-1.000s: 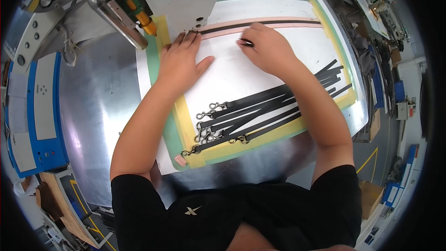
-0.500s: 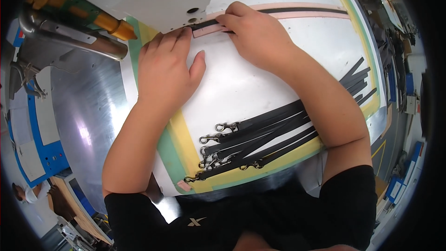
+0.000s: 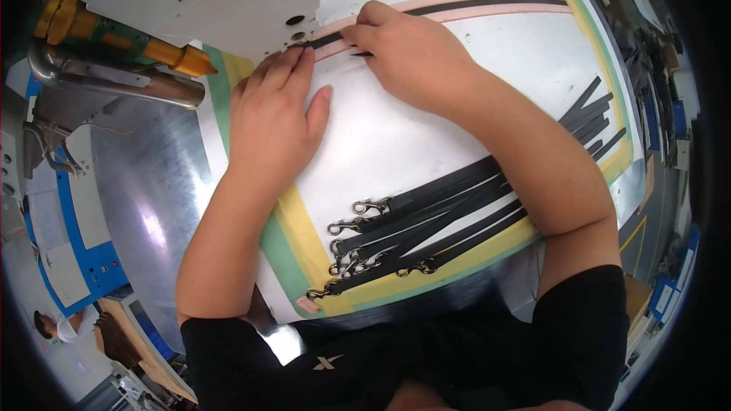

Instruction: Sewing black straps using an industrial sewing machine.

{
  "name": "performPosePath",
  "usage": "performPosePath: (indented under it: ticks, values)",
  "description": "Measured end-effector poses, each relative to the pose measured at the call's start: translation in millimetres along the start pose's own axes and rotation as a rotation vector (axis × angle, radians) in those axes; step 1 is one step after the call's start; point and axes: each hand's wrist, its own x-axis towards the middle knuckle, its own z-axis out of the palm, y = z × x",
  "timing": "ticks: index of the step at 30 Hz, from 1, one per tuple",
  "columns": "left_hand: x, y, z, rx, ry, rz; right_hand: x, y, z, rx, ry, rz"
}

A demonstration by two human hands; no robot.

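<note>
A long black strap (image 3: 487,5) runs between two pale pink guide strips (image 3: 525,11) along the far side of a white work board (image 3: 365,129). My left hand (image 3: 274,110) lies fairly flat with its fingertips at the strap's left end, thumb held apart. My right hand (image 3: 411,53) pinches the strap a little further right, thumb and forefinger together. A short dark pointed piece sticks out beneath the right hand; its kind is unclear. Nearer to me lies a bundle of black straps (image 3: 449,183) with metal snap hooks (image 3: 346,226) at their left ends.
A grey machine head (image 3: 205,0) with red markings overhangs the board's far left. Beside it are a brass-coloured nozzle part (image 3: 194,61) and a metal tube (image 3: 164,85). Yellow and green tape (image 3: 285,251) edges the board. Another person (image 3: 68,323) is far off at lower left.
My hands have shifted only slightly along the strap. The view has tilted a little, so more of the machine head's red marking shows. The strap bundle lies as before.
</note>
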Motion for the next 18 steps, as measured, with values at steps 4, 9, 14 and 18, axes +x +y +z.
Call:
performPosePath:
  ticks: [4,9,14,18]
  values:
    - [-2.4,-11.2,-1.6,-0.049,-0.01,-0.072,-0.7,-0.6,3.5,-0.006,0.001,0.019]
    - [-2.1,-11.3,-7.2,-0.043,0.036,-0.146,1.2,-3.2,1.9,-0.009,0.013,0.006]
    - [1.0,-7.8,-5.6,-0.09,0.026,-0.055,1.2,-5.7,-0.8,-0.023,0.004,0.013]
    - [1.3,-10.4,-1.7,-0.095,0.015,-0.03,0.8,-6.0,-2.0,-0.019,-0.02,0.022]
